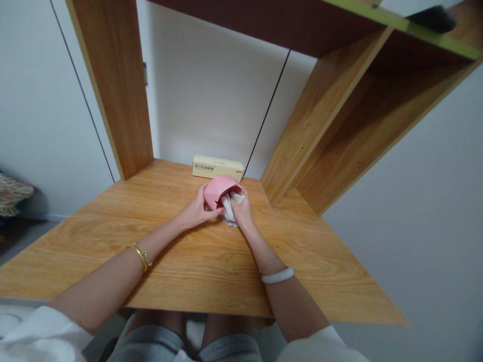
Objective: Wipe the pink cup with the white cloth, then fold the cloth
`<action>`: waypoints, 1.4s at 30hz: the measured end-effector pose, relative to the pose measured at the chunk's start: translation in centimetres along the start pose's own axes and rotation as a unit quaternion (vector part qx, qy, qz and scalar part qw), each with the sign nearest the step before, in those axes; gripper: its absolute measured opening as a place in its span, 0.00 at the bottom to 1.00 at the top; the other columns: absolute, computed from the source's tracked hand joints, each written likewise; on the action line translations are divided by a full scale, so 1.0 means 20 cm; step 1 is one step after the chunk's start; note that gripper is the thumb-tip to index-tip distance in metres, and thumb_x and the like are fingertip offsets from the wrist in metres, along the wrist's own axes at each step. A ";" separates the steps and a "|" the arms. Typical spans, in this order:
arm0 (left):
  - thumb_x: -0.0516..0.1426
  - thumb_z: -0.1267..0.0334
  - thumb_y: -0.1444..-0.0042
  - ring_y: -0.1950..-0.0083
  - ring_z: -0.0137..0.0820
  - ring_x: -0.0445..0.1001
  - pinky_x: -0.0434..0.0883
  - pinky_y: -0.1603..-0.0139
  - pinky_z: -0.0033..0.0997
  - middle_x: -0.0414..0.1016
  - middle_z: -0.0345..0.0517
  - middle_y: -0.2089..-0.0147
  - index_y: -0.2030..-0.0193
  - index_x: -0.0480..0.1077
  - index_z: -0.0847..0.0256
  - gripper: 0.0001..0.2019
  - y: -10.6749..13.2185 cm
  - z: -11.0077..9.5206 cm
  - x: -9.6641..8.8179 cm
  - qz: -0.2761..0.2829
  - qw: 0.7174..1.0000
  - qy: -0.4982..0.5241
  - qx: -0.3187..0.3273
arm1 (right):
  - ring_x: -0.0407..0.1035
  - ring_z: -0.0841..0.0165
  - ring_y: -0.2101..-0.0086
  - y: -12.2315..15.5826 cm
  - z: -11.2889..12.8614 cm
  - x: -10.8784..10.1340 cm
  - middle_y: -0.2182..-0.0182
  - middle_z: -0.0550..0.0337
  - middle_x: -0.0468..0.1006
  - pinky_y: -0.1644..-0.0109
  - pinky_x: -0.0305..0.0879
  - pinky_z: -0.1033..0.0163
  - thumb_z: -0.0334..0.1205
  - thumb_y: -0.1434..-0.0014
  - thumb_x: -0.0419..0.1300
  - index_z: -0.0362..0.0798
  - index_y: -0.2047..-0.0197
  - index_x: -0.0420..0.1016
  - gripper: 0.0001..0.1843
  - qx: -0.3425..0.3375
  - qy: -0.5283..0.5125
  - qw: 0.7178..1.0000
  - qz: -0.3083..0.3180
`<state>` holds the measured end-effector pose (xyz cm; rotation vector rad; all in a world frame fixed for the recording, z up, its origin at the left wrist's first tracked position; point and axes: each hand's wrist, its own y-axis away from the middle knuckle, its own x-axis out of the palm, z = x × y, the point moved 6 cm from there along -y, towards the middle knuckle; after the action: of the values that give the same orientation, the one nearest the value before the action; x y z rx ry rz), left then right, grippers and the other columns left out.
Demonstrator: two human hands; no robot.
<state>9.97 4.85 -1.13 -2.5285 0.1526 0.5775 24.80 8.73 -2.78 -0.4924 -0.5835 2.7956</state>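
Note:
My left hand (195, 211) grips a pink cup (219, 189), tipped on its side just above the wooden desk (113, 226), its mouth turned toward my right hand. My right hand (243, 213) is closed on a white cloth (229, 211) that is pushed into the cup's mouth. Both hands meet near the middle of the desk. A gold bangle is on my left wrist, a white bangle and a thin chain on my right.
A long cream box (218, 167) lies at the back of the desk against the white wall. Wooden uprights (113, 85) stand left and right, with a shelf (377, 100) at right. A dark object (432, 19) lies on the top shelf.

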 end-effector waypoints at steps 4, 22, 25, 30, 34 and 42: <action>0.56 0.50 0.57 0.54 0.39 0.69 0.67 0.56 0.36 0.67 0.54 0.51 0.43 0.49 0.64 0.36 0.00 -0.01 -0.04 -0.019 0.994 -0.096 -0.042 | 0.69 0.64 0.66 0.02 0.06 -0.04 0.66 0.53 0.75 0.65 0.63 0.63 0.46 0.53 0.57 0.47 0.43 0.55 0.34 0.017 0.153 0.988 -0.008; 0.55 0.47 0.57 0.58 0.38 0.71 0.67 0.60 0.37 0.69 0.51 0.53 0.40 0.47 0.59 0.38 0.00 -0.05 -0.08 -0.029 0.989 -0.136 -0.047 | 0.70 0.67 0.64 0.02 0.02 -0.02 0.63 0.54 0.75 0.62 0.64 0.64 0.43 0.47 0.51 0.45 0.42 0.51 0.30 0.006 0.072 0.997 -0.015; 0.56 0.49 0.57 0.56 0.37 0.70 0.67 0.58 0.35 0.66 0.54 0.50 0.42 0.49 0.62 0.37 0.00 -0.02 -0.06 -0.019 0.996 -0.085 -0.030 | 0.69 0.68 0.61 0.02 0.03 -0.01 0.59 0.53 0.74 0.61 0.64 0.64 0.43 0.46 0.50 0.45 0.43 0.52 0.28 0.001 0.056 0.998 -0.015; 0.54 0.52 0.54 0.59 0.37 0.70 0.67 0.60 0.35 0.70 0.52 0.56 0.46 0.54 0.64 0.31 0.00 0.00 -0.07 -0.027 0.992 -0.111 -0.052 | 0.70 0.64 0.68 0.03 0.11 -0.06 0.69 0.54 0.76 0.66 0.62 0.63 0.48 0.50 0.55 0.47 0.40 0.48 0.37 0.003 0.199 0.980 -0.008; 0.53 0.51 0.55 0.61 0.39 0.70 0.67 0.63 0.36 0.71 0.50 0.59 0.48 0.59 0.63 0.28 -0.01 -0.01 -0.09 -0.018 0.980 -0.180 -0.078 | 0.69 0.64 0.72 0.04 0.19 -0.11 0.73 0.55 0.75 0.69 0.59 0.64 0.50 0.49 0.54 0.47 0.38 0.43 0.40 -0.033 0.306 0.951 -0.031; 0.54 0.49 0.55 0.58 0.40 0.70 0.68 0.60 0.38 0.70 0.50 0.56 0.46 0.58 0.59 0.29 -0.01 -0.03 -0.08 -0.003 0.985 -0.158 -0.067 | 0.69 0.65 0.71 0.03 0.08 -0.06 0.70 0.55 0.76 0.69 0.61 0.64 0.46 0.48 0.53 0.47 0.39 0.44 0.37 0.009 0.208 0.978 0.009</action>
<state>8.74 4.61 0.14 -2.5228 -0.0114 1.0055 25.21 7.26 -1.35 -1.0457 -0.4583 2.5932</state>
